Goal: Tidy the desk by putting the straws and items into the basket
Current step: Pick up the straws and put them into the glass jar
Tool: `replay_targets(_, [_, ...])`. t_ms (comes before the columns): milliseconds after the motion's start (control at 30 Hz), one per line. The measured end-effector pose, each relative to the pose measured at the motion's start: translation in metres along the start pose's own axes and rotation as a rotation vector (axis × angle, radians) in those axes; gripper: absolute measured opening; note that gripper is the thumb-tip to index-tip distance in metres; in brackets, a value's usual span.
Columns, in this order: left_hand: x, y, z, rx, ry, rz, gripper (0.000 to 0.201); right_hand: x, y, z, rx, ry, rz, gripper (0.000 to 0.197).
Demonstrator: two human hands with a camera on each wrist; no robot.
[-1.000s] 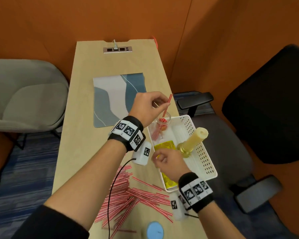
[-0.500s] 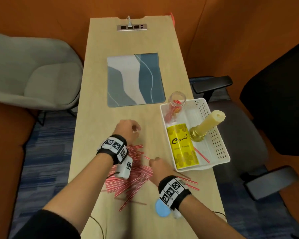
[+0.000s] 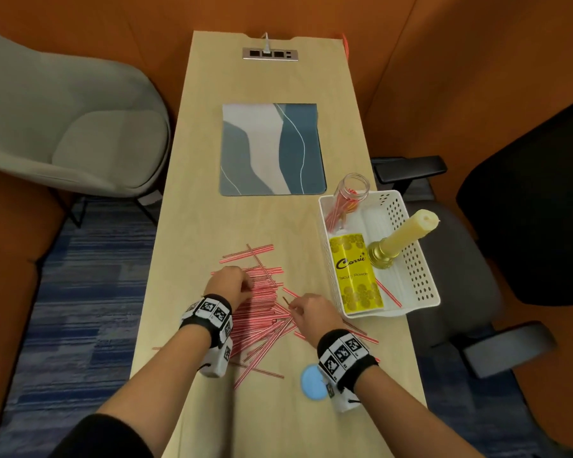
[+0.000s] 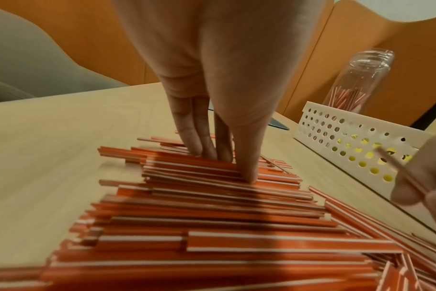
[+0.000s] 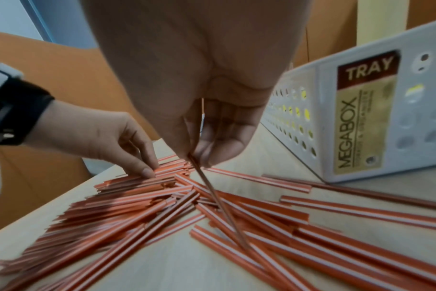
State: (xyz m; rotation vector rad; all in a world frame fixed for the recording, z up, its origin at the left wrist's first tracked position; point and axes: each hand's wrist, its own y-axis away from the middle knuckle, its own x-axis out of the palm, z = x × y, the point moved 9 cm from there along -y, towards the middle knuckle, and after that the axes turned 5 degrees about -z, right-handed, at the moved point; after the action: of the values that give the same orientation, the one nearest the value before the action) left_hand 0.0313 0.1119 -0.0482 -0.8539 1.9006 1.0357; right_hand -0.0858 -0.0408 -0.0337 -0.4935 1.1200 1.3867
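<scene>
While my left hand [image 3: 229, 283] presses straight fingers [image 4: 199, 137] down onto the straws [image 3: 262, 312] heaped near the worktop's [image 3: 212, 209] front edge, my right hand [image 3: 311, 314] hangs palm-down beside it, thumb and fingers pinching a single straw [image 5: 219, 202] that slants down into the pile. I see the basket [image 3: 411, 259] at the worktop's right edge, holding a jar [image 3: 348, 198] with a few straws.
</scene>
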Motion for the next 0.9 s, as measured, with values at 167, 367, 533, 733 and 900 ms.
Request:
replay_targets(167, [0.001,0.000,-0.001,0.029,-0.023,0.001,0.011,-0.021,0.005,0.012,-0.038,-0.118,-0.048,0.017])
replay_targets(367, [0.000,-0.002,-0.005,0.079,-0.074,-0.003,0.010,-0.104,0.005,0.024,-0.027,-0.303,-0.281,0.009])
replay_targets(533, [-0.010,-0.003,-0.015,0.138,-0.086,-0.014,0.012,-0.238,-0.010,0.021,-0.021,-0.450,-0.647,0.007])
replay_targets(733, [-0.074,-0.012,-0.054,0.274,0.122,-0.221,0.005,-0.323,-0.043,-0.012,-0.027,-0.456,-0.963,0.007])
replay_targets(900, [-0.159,-0.025,-0.098,0.300,0.445,-0.462,0.003,-0.284,-0.092,-0.040,0.100,-0.405,-0.694,0.023])
